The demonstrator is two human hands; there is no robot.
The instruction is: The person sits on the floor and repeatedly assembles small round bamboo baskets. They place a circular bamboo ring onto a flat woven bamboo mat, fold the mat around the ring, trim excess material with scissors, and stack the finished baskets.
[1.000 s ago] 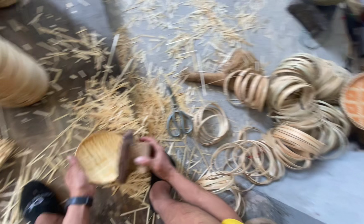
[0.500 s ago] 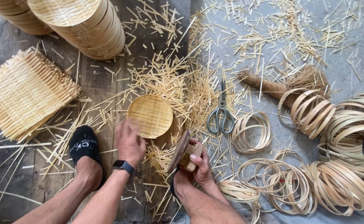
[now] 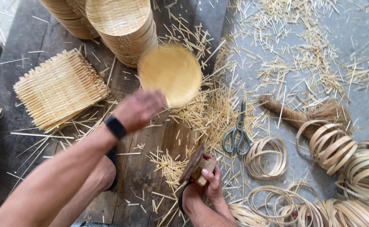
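Left hand pinches a round woven tray by its rim, held above the plank floor beside the tray stack. Right hand is closed around a wooden block tool, scissors nearby.

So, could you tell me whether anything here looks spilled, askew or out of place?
Yes: cut bamboo splinters lie strewn over the boards and grey floor, thickest beside the scissors. The bamboo rings lie in loose, tilted heaps. The round basket in the left hand is blurred.

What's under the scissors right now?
The scissors lie on loose bamboo trimmings over grey floor, beside a bamboo ring. What lies directly beneath the blades and handles is covered.
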